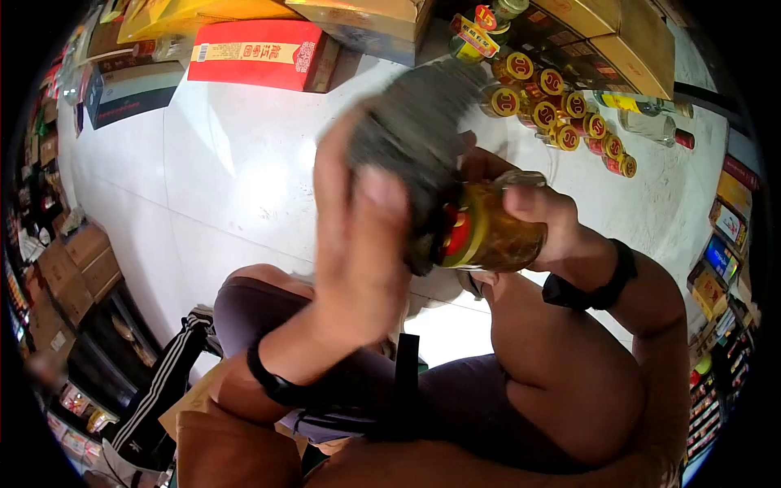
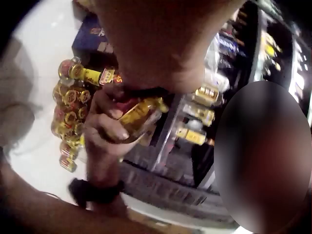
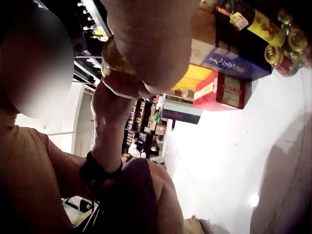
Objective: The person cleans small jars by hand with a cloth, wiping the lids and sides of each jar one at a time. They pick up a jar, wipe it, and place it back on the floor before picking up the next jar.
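In the head view the left hand (image 1: 358, 236) holds a dark grey cloth (image 1: 415, 122), blurred, against a small glass jar (image 1: 504, 232) with amber contents and a red and yellow label. The right hand (image 1: 553, 220) grips this jar from the other side, thumb across the glass. The left wrist view shows the right hand (image 2: 105, 126) with its fingers curled round the jar (image 2: 139, 117). Seen from the right wrist, the left hand (image 3: 114, 100) is at the yellowish jar or label (image 3: 114, 61), partly hidden behind the right palm.
Several gold-lidded jars (image 1: 545, 114) stand grouped on the white floor (image 1: 244, 163) at the upper right, beside lying bottles (image 1: 651, 126). A red box (image 1: 256, 55) and gold cartons (image 1: 602, 49) line the far side. Brown cartons (image 1: 73, 276) stand at left; the person's bent legs are below.
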`<action>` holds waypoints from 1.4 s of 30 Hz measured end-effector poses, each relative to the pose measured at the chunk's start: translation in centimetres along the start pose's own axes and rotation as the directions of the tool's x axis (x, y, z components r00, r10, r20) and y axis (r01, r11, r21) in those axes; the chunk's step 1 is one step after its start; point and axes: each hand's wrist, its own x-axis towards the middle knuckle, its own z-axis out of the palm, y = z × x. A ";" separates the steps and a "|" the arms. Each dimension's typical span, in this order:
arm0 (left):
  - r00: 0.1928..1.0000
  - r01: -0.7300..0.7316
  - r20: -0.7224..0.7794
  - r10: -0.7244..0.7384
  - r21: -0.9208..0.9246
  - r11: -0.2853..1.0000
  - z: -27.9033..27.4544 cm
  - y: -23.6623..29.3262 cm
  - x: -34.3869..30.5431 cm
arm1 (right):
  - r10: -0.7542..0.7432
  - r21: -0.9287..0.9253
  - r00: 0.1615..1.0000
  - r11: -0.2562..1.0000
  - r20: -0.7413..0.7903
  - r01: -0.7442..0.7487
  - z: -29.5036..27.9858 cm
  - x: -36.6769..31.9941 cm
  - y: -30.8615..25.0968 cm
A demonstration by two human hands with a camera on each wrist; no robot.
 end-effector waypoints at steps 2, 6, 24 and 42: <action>0.918 0.300 0.077 -0.390 -0.778 0.552 0.4 1.0 0.7 | -0.216 0.319 0.934 0.940 0.286 0.120 -0.4 0.1 0.4; 0.929 0.286 0.095 -0.357 -0.795 0.535 0.6 2.0 0.1 | -0.353 0.331 0.866 0.913 0.354 0.237 -1.1 0.2 0.8; 0.828 0.422 -0.002 -0.561 -0.657 0.625 0.9 2.1 0.2 | -0.765 -0.799 0.488 -0.057 0.420 0.598 0.9 0.1 -1.1; 0.931 0.304 0.013 -0.364 -0.578 0.757 -1.9 1.8 0.4 | -0.530 -0.392 0.824 0.728 0.200 0.563 2.1 -0.9 -0.9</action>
